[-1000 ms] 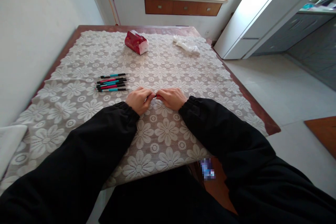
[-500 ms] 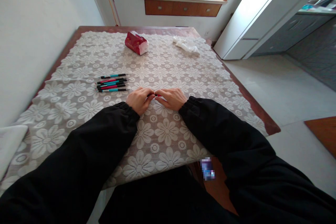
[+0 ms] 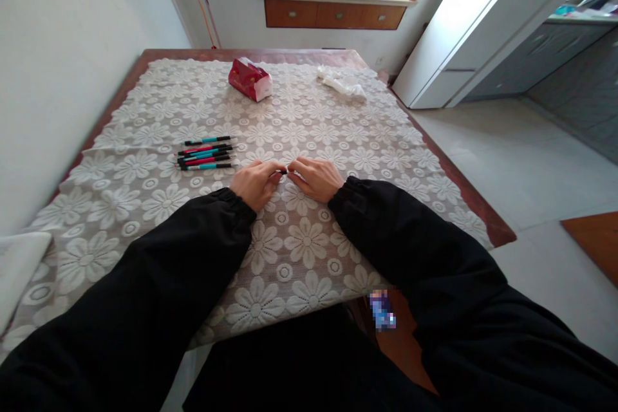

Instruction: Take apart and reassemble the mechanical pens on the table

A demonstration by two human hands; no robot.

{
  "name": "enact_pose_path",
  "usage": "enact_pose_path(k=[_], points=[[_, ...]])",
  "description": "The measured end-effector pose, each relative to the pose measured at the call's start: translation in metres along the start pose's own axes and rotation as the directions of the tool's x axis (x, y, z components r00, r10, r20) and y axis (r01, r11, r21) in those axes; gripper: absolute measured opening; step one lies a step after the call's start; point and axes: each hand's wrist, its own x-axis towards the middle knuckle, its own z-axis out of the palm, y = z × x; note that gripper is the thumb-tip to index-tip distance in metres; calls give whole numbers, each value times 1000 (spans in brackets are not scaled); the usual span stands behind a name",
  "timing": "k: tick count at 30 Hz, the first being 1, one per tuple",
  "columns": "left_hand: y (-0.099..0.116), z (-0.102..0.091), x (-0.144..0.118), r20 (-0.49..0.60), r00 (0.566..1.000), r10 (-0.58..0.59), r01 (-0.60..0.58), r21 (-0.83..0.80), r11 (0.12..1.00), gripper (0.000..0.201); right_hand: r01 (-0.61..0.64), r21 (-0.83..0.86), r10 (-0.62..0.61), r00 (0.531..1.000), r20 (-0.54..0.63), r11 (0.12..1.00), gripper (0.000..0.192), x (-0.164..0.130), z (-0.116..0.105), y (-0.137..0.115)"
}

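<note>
left hand (image 3: pixel 255 184): fingers curled shut, tips pinching the left end of a small dark pen-like piece (image 3: pixel 284 172); knuckles rest on the cloth.
right hand (image 3: pixel 315 178): fingers also curled shut, tips meeting the same piece from its right end; heel of the hand on the cloth.
held piece: sits right between the two sets of fingertips, mostly hidden by them; only a short dark bit shows in the gap. Can't tell colour or full length beyond that.
axis: what shows runs left-right, in line with both sets of fingertips, roughly parallel to the table's near edge.
nearer hand: neither; both touch it, one at each end.
pen row: group of slim black-bodied pens with teal and red sections (image 3: pixel 205 154), lying side by side to the left of the left hand and slightly further out; long axes also left-right, tips toward the hands. Near the left fingers, apart from them; well apart from the right hand.
surface: white lace tablecloth with daisy pattern (image 3: pixel 299 251) over a brown wooden table (image 3: pixel 492 226).
far out: red plastic tissue pack (image 3: pixel 250 78) beyond the left fingers, crumpled white tissue (image 3: pixel 342 83) beyond the right; both well apart from the hands.
sleeves: black, elastic cuffs at both wrists.
</note>
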Motion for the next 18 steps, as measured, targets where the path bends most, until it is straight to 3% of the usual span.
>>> enact_pose_path(k=[11, 18], points=[[0, 1, -1, -27, 998, -59, 58, -27, 998, 26, -62, 43, 62, 998, -7, 997, 36, -1, -1, -1], [0, -1, 0, -39, 999, -8, 8, -5, 1000, 25, -38, 47, 38, 999, -10, 998, 35, -2, -1, -2]])
